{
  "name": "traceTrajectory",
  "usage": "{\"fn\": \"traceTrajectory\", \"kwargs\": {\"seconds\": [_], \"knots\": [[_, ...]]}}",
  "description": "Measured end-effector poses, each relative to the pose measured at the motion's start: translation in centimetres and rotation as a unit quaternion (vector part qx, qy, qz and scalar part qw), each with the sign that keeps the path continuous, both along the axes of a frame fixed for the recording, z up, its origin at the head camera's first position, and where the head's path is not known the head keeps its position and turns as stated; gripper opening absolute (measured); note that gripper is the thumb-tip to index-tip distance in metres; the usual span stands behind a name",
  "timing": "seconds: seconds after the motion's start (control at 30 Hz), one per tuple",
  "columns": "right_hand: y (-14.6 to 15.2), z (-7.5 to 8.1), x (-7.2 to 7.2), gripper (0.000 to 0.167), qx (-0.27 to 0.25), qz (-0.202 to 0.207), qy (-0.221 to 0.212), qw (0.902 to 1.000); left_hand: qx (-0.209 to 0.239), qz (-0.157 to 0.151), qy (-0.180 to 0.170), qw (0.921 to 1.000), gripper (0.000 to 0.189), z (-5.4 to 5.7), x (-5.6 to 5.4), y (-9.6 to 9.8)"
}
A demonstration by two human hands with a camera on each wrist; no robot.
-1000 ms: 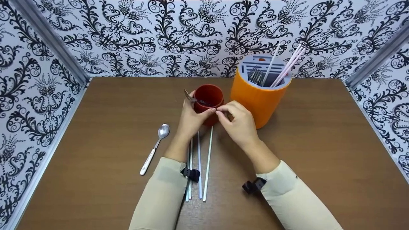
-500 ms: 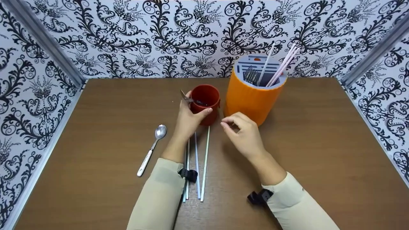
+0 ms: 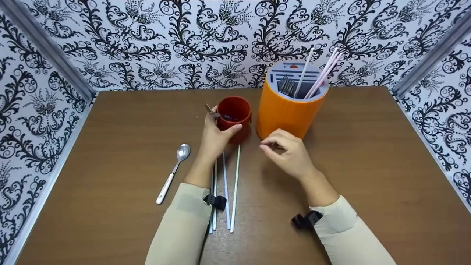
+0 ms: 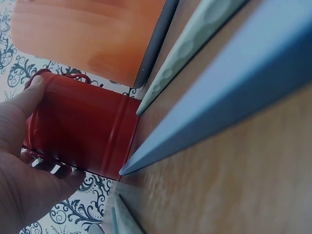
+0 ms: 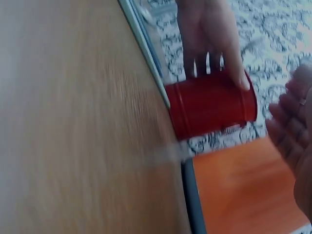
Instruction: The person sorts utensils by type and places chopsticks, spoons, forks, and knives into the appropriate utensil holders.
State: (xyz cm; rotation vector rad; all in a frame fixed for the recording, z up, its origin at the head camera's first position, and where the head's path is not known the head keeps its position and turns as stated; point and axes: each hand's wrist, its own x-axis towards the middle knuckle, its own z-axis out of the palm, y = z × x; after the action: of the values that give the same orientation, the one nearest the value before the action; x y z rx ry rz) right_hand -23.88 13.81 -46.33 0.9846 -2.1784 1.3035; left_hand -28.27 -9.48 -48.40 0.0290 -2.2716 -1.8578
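My left hand [image 3: 215,138] grips a small red metal pot [image 3: 241,134], with the thumb over its near rim and the fingers round the far left side. The pot stands upright on the table; in the left wrist view the red pot [image 4: 80,122] shows wire handle loops near its rim. A metal utensil [image 3: 212,111] sticks out over its left rim, its lower part dark inside. My right hand [image 3: 289,152] hovers right of the pot, in front of the orange holder [image 3: 289,116], fingers loosely curled and nothing visible in them.
Several pale chopsticks [image 3: 235,187] lie on the table between the forearms, their far tips close to the pot. A spoon [image 3: 173,175] with a white handle lies left. The holder carries forks [image 3: 287,86] and pink chopsticks [image 3: 323,73]. Patterned walls [image 3: 165,44] enclose the table.
My right hand has let go of the pot's rim and moved right and toward me. The left hand keeps its grip on the pot. The view has shifted slightly.
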Motion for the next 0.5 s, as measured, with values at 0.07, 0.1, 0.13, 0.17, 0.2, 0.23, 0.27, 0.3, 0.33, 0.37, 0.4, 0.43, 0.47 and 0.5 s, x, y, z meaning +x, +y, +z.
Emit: {"fn": "traceTrajectory", "kwargs": {"seconds": [0.07, 0.1, 0.13, 0.17, 0.2, 0.23, 0.27, 0.3, 0.33, 0.37, 0.4, 0.43, 0.47, 0.5], "knots": [[0.8, -0.2, -0.5, 0.015, -0.022, 0.026, 0.036, 0.9988, -0.001, -0.001, -0.004, 1.0, 0.086, 0.0, 0.0, 0.0], [1.2, -0.2, -0.7, 0.015, -0.033, 0.033, 0.055, 0.9974, -0.001, -0.003, -0.005, 1.0, 0.086, 0.1, 0.0, 0.0], [1.6, -0.3, -1.0, 0.014, -0.049, 0.037, 0.073, 0.9955, -0.001, -0.003, -0.006, 1.0, 0.086, 0.1, 0.0, 0.0], [1.9, -0.3, -1.2, 0.013, -0.066, 0.037, 0.089, 0.9932, 0.0, -0.004, -0.006, 1.0, 0.086, 0.1, 0.0, 0.0], [2.3, -0.3, -1.4, 0.013, -0.085, 0.033, 0.103, 0.9904, 0.001, -0.004, -0.005, 1.0, 0.086, 0.1, 0.1, 0.0], [2.6, -0.3, -1.6, 0.017, -0.107, 0.026, 0.117, 0.987, 0.002, -0.005, -0.004, 1.0, 0.086, 0.1, 0.1, 0.0], [2.8, -0.3, -1.8, 0.023, -0.132, 0.015, 0.13, 0.9825, 0.004, -0.005, -0.003, 1.0, 0.086, 0.1, 0.1, 0.0], [3.0, -0.4, -1.9, 0.03, -0.161, 0.001, 0.139, 0.9771, 0.005, -0.005, -0.003, 1.0, 0.086, 0.1, 0.1, 0.0], [3.2, -0.5, -2.1, 0.039, -0.197, -0.005, 0.141, 0.9703, 0.005, -0.006, -0.002, 1.0, 0.086, 0.1, 0.1, -0.1], [3.3, -0.6, -2.2, 0.047, -0.233, -0.009, 0.14, 0.9624, 0.005, -0.007, -0.001, 1.0, 0.085, 0.1, 0.1, -0.1], [3.4, -0.7, -2.3, 0.055, -0.269, -0.013, 0.137, 0.9533, 0.004, -0.007, 0.0, 1.0, 0.085, 0.0, 0.1, -0.1], [3.5, -0.9, -2.4, 0.063, -0.305, -0.018, 0.131, 0.943, 0.003, -0.007, 0.0, 1.0, 0.085, 0.0, 0.1, -0.1], [3.6, -1.0, -2.6, 0.068, -0.337, -0.026, 0.125, 0.9329, 0.0, -0.006, 0.0, 1.0, 0.085, 0.0, 0.1, -0.1], [3.8, -1.2, -2.7, 0.074, -0.361, -0.038, 0.122, 0.9237, -0.004, -0.005, 0.001, 1.0, 0.085, 0.0, 0.1, -0.1]]}}
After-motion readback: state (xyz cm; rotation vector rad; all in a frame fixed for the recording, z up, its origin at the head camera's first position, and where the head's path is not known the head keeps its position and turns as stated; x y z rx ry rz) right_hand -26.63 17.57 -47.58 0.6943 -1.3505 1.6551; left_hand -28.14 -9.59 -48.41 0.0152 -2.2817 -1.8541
